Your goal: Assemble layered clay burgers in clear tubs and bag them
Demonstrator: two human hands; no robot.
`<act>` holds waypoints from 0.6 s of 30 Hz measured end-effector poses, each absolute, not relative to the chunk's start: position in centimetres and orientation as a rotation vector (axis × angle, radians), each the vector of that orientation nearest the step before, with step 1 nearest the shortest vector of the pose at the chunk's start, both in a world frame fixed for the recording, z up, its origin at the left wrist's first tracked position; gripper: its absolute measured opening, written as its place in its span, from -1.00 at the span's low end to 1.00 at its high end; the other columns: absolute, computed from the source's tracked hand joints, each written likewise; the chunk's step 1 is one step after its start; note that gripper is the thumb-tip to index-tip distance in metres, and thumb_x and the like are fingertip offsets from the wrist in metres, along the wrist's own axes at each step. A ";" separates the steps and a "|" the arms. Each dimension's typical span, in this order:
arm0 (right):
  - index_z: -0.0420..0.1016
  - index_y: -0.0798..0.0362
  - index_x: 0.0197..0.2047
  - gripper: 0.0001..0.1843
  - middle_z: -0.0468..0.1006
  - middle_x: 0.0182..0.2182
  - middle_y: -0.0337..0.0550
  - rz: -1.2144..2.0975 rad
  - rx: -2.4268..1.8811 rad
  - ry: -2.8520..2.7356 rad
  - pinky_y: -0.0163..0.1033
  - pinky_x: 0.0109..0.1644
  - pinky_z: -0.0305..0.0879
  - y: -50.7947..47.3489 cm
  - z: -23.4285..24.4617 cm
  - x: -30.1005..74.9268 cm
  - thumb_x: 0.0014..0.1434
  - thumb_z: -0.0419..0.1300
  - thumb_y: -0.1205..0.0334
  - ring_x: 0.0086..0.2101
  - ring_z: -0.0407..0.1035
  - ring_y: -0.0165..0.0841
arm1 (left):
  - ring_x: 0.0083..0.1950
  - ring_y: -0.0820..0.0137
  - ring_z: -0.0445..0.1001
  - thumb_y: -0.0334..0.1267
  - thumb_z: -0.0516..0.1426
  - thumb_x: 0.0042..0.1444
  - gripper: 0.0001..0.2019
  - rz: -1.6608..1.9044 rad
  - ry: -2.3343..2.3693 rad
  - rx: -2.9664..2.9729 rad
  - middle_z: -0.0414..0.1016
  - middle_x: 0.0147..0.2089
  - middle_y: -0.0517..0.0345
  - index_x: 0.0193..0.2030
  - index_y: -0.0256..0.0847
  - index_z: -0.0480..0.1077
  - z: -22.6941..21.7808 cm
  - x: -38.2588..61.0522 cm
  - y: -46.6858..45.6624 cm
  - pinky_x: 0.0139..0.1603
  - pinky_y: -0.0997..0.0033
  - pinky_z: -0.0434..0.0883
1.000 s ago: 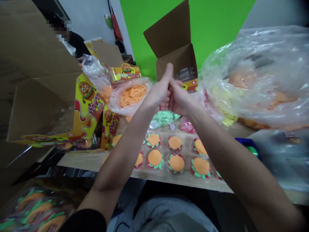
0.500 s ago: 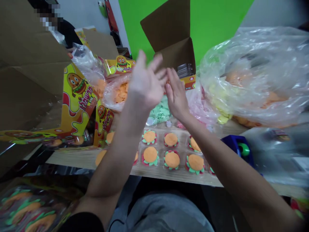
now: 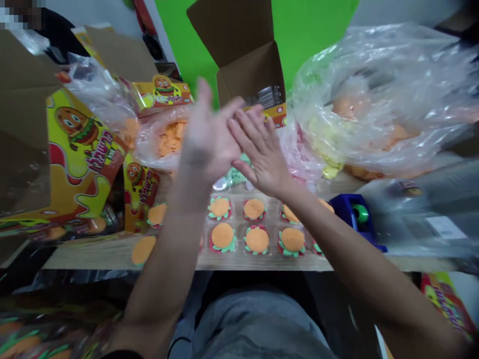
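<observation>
My left hand (image 3: 215,137), smeared by motion, is raised palm up with fingers spread and nothing in it. Across its fingers lies my right hand (image 3: 264,154), back upward, fingers stretched out; the two appear to touch. Below them on the table, burger-shaped marshmallow candies (image 3: 256,240) with orange tops, green frills and red edges sit in clear plastic trays (image 3: 239,219) in two rows. My left forearm covers some of these candies. Behind my hands lies a bag of green pieces (image 3: 236,175), partly hidden.
Left stand printed burger boxes (image 3: 84,149) and a bag of orange pieces (image 3: 170,142). An open carton (image 3: 249,75) is at the back. Right are a large plastic bag (image 3: 374,99), yellow pieces (image 3: 325,147) and a blue tape dispenser (image 3: 355,217). The table's front edge (image 3: 262,264) runs before me.
My right hand has turned from edge-on to lying flatter across my left hand's fingers. Most of the scene has shifted left and slightly up as the view moved.
</observation>
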State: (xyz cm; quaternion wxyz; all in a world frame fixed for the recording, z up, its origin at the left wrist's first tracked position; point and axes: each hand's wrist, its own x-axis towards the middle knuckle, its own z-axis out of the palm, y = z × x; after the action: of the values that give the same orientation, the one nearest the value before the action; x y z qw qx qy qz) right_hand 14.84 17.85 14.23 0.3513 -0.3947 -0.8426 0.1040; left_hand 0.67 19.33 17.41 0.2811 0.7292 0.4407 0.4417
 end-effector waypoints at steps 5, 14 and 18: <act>0.42 0.07 -0.08 -0.62 0.49 -0.12 -0.03 0.470 -1.553 -2.036 -0.09 -0.06 0.28 13.2 11.9 25.5 0.17 0.02 0.03 -0.15 0.40 -0.22 | 0.21 0.34 0.19 -0.08 -0.41 0.26 -0.50 1.215 0.941 1.662 0.36 0.05 0.62 0.07 0.09 0.24 17.4 -2.6 13.1 0.17 0.03 0.15; 0.51 0.05 -0.38 -0.71 0.51 -0.40 -0.14 1.838 -1.932 -1.711 -0.27 -0.36 0.27 -9.0 2.4 32.4 0.02 0.17 -0.01 -0.39 0.39 -0.29 | 0.01 0.32 0.36 -0.08 0.04 0.11 -0.71 -0.265 0.783 1.754 0.42 -0.01 0.20 -0.04 0.02 0.36 4.6 5.7 1.9 0.08 0.26 0.29; 0.45 0.04 -0.47 -0.86 0.45 -0.37 -0.18 1.723 -1.862 -1.589 -0.26 -0.15 0.24 -11.9 0.4 30.6 0.05 0.15 0.19 -0.26 0.36 -0.33 | -0.04 0.22 0.30 -0.09 0.12 0.04 -0.77 -0.515 0.654 2.056 0.37 -0.11 0.07 -0.23 -0.15 0.42 3.7 8.9 0.1 0.02 0.15 0.23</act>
State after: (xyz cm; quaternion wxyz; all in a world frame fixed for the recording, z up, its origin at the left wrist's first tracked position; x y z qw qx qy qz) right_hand 30.58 -11.88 0.43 0.0741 -0.6203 -0.5293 0.5741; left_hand 8.89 0.15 3.72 0.4455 0.8299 0.2639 -0.2079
